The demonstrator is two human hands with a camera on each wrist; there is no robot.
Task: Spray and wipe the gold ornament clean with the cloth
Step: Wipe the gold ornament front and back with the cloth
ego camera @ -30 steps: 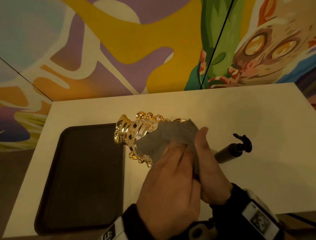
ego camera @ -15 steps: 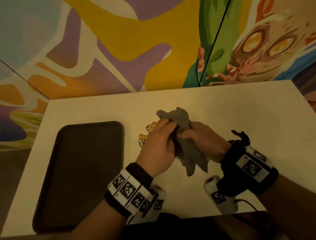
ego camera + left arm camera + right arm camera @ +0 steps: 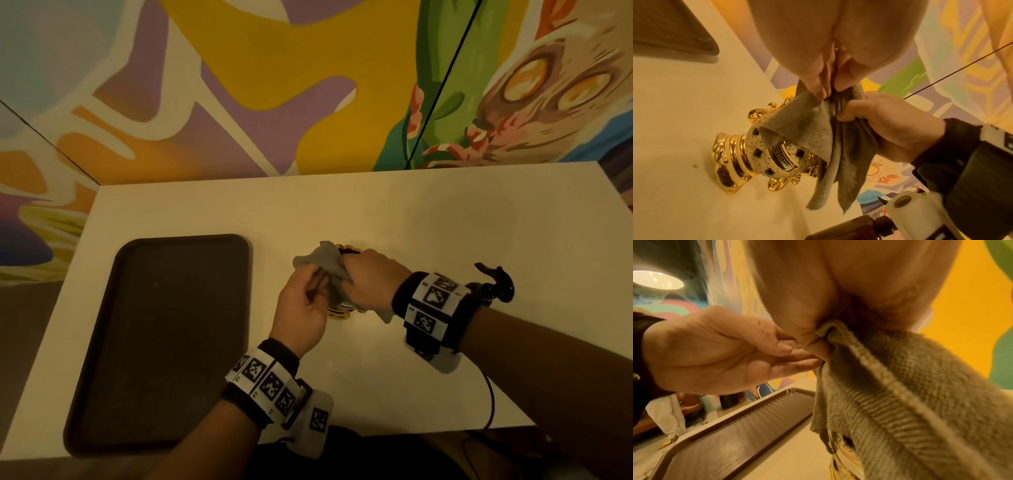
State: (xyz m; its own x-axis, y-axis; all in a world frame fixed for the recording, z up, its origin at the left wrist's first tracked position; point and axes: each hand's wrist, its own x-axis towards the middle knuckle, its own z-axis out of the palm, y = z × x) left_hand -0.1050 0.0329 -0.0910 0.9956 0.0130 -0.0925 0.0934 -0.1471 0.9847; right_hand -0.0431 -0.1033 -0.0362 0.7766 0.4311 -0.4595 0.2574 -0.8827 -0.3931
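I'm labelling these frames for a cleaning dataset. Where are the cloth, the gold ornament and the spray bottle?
cloth [image 3: 807, 123], left wrist view, on the draped fold above the ornament.
gold ornament [image 3: 731, 151], left wrist view, on its shiny ribbed neck.
spray bottle [image 3: 496, 286], head view, on its black nozzle head.

White table [image 3: 428, 219] bears tray [image 3: 164, 335], ornament [image 3: 748, 155], bottle [image 3: 493, 287].

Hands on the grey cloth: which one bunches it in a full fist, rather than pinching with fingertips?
The right hand fists the grey cloth; the left hand only pinches an edge.
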